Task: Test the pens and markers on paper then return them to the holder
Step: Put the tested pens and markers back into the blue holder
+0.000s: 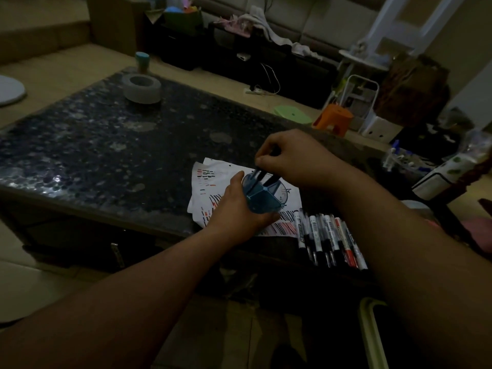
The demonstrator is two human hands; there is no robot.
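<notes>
A blue translucent pen holder (262, 199) with inner dividers stands tilted on white paper (213, 179) covered in red and black test strokes. My left hand (237, 209) grips the holder from its left side. My right hand (287, 158) pinches the tops of a few dark pens (262, 175) whose lower ends sit inside the holder. A row of several pens and markers (330, 238), black and red capped, lies on the table just right of the paper, near the front edge.
The dark speckled table (106, 145) carries a grey roll of tape (142, 89) at the back left. Beyond the far edge are an orange stool (334, 118), a green lid (292, 114) and floor clutter. A green chair edge (372, 331) shows at the lower right.
</notes>
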